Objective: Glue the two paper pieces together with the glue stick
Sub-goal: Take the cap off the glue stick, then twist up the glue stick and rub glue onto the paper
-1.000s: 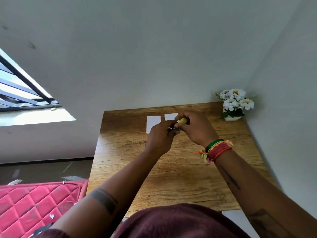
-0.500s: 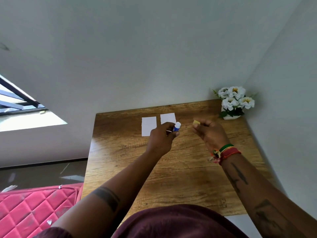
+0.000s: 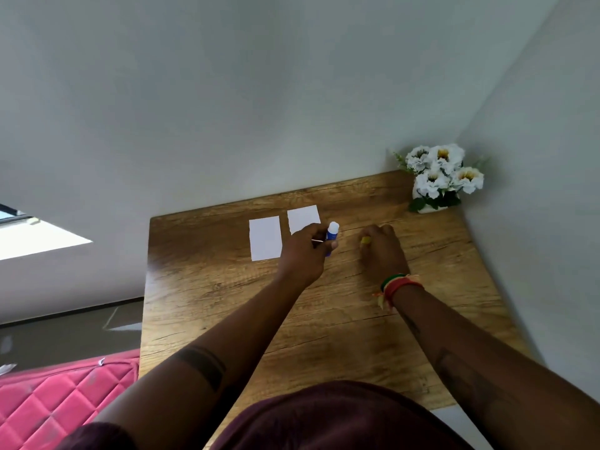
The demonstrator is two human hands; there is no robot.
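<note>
Two white paper pieces lie side by side at the far end of the wooden table (image 3: 227,303): the left paper (image 3: 265,239) in full view, the right paper (image 3: 303,218) partly hidden behind my left hand. My left hand (image 3: 305,254) is shut on the blue glue stick (image 3: 331,235), which stands upright with its white tip bare. My right hand (image 3: 383,251) is lowered to the tabletop to the right, fingers closed around the yellow cap (image 3: 366,240).
A white pot of white flowers (image 3: 436,178) stands in the far right corner against the walls. A pink quilted surface (image 3: 58,404) lies beside the table's left edge. Bare wood stretches between my arms and the near edge.
The cap came off the glue stick. My hands separated: the left kept the stick, the right carried the yellow cap to the right and down to the table.
</note>
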